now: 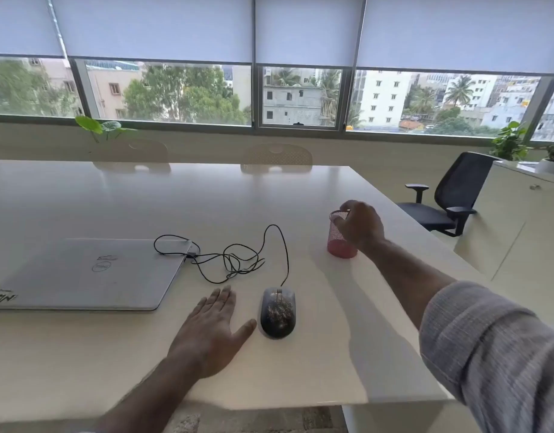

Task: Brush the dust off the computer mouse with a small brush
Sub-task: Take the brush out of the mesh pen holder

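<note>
A black wired computer mouse (pixel 278 312), speckled with pale dust, lies on the white table (pixel 113 201) near its front edge. Its black cable (pixel 235 260) coils toward the laptop. My left hand (pixel 211 328) rests flat on the table just left of the mouse, fingers spread, holding nothing. My right hand (pixel 360 226) is stretched out to the far right and wraps the rim of a red mesh cup (pixel 339 237). No brush shows; the hand hides the cup's opening.
A shut silver laptop (pixel 88 273) lies at the left with the mouse cable plugged into its right side. A black office chair (pixel 444 201) stands beyond the table's right edge, next to a white cabinet (pixel 516 220). Two pale chairs sit at the far side.
</note>
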`<action>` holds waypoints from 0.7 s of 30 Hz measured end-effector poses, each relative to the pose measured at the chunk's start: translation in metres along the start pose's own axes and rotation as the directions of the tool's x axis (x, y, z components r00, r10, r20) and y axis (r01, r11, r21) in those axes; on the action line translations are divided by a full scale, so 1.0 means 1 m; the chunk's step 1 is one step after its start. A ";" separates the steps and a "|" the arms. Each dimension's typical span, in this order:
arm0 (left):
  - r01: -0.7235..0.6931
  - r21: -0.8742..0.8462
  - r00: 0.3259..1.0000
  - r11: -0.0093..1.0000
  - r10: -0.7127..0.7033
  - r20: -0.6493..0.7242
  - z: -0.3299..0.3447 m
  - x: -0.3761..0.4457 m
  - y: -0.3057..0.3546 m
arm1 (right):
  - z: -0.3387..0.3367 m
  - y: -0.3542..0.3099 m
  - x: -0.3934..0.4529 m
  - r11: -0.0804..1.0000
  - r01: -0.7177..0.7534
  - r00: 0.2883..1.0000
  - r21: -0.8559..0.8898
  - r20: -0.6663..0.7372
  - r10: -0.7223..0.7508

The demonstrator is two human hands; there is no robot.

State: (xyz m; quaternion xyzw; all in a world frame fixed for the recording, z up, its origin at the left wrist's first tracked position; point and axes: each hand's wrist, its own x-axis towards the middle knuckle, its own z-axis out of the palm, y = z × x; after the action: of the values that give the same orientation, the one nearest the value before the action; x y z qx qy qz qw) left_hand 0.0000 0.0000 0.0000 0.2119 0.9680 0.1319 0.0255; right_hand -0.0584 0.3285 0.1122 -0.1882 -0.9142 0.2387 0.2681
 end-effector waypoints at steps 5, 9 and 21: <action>-0.006 0.029 1.000 1.000 0.007 -0.003 0.004 0.004 -0.005 | 0.009 -0.005 0.008 0.993 -0.026 0.999 -0.114 0.043 0.031; -0.013 0.035 1.000 0.999 0.013 -0.020 0.007 0.005 -0.008 | 0.017 -0.001 0.010 0.989 -0.016 1.000 -0.148 0.008 0.017; -0.012 0.029 0.999 1.000 0.013 -0.032 0.008 0.006 -0.008 | 0.001 0.001 0.005 0.975 0.221 0.923 -0.008 -0.320 -0.212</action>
State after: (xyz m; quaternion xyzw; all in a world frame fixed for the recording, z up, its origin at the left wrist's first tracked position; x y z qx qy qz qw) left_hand -0.0078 -0.0021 -0.0098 0.2163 0.9687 0.1215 0.0060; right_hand -0.0624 0.3317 0.1132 -0.1186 -0.8705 0.1868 0.4396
